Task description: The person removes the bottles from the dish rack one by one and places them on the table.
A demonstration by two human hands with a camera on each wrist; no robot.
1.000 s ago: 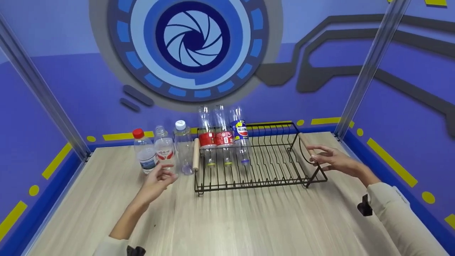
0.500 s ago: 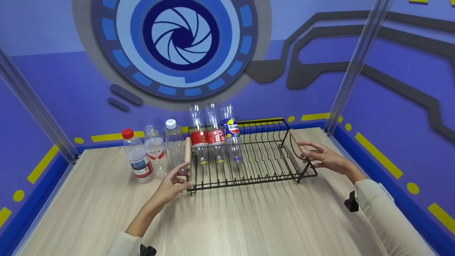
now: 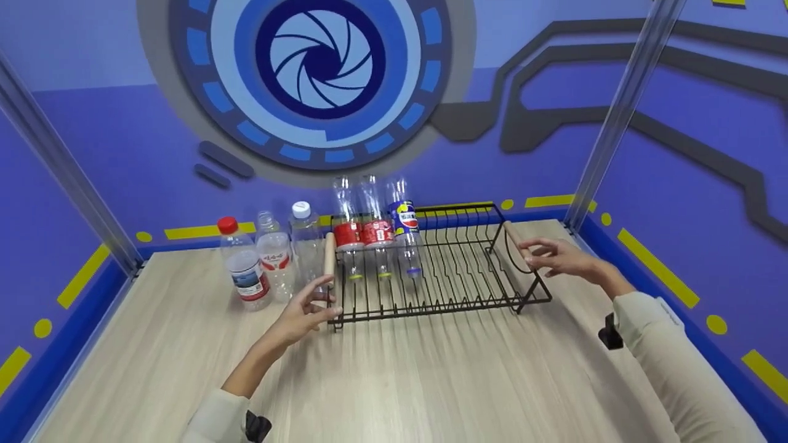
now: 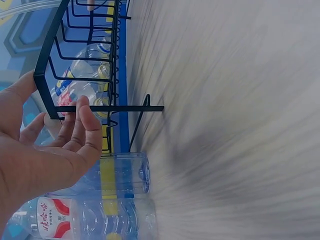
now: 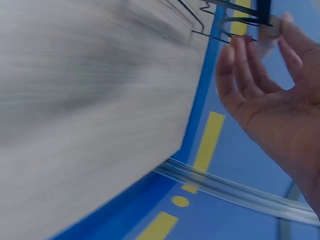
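1. Fingers (image 4: 91,125) of the left hand (image 3: 295,320): curled, gripping the near left corner of the wire rack (image 3: 455,306). Right hand (image 3: 569,261): fingers curled too, pinching the right handle (image 3: 514,236).
2. Bench (image 3: 431,381): back edge meets the wall (image 3: 468,178) close behind the rack. Scant room backward; the wider stretch lies in front, toward the person.
3. Rack: between the hands, long axis left to right. It lies rightward of the left fingers, leftward of the right. Neither hand is nearer; each has its end. Cannot tell whether the feet bear on the bench. My judgement: any shift needs both hands kept even.
4. Left flank: red-capped bottle (image 3: 247,280), uncapped bottle (image 3: 276,261), white-capped bottle (image 3: 306,240), all upright, the last just beside the rack. Tight there; more room rightward.
5. Inside, left part: two red-labelled bottles (image 3: 348,236) and a blue-labelled bottle (image 3: 405,218), upended and tilted. Load probably favours the left hand.
6. Caps: low, among the wires.
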